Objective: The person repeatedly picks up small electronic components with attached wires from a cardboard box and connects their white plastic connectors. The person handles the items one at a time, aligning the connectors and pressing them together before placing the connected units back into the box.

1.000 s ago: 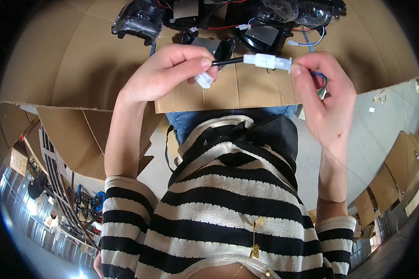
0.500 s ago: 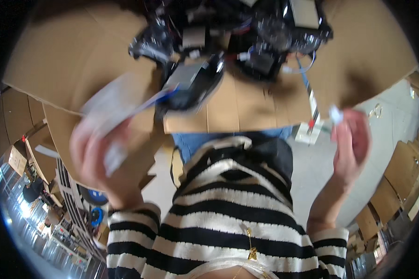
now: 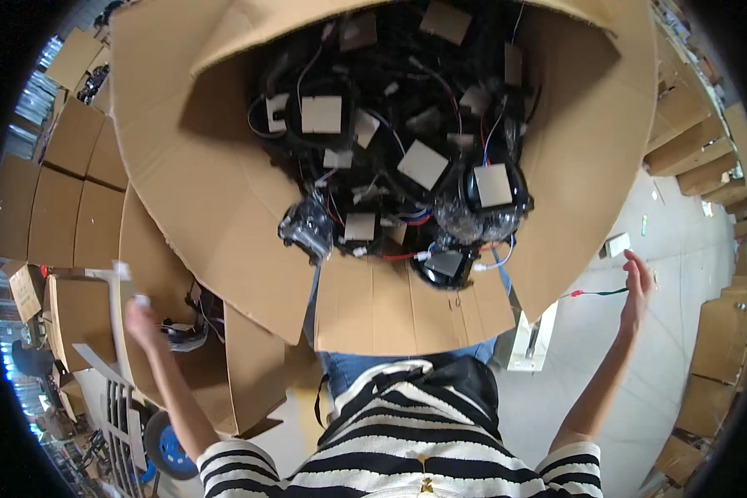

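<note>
1. Find the black lamp units (image 3: 307,228) heaped in the large cardboard box (image 3: 415,311), with another dark unit (image 3: 184,334) in the side box (image 3: 256,357) to the left.
2. See both hands spread well apart, away from the heap: the left hand (image 3: 144,325) by the side box, blurred beside a small white piece (image 3: 141,300), the right hand (image 3: 637,290) over the floor, at the end of a green lead (image 3: 606,292). Cannot tell whether closed on either.
3. Expect moderate weight, stiff housings and probably slippery clear film.
4. Treat transparent fronts as likely to scratch or crack.
5. Grip by the housing's solid rim, from opposite sides.
6. Avoid lifting by the thin wires (image 3: 397,257) or white plugs (image 3: 479,267); apt to pull loose.
</note>
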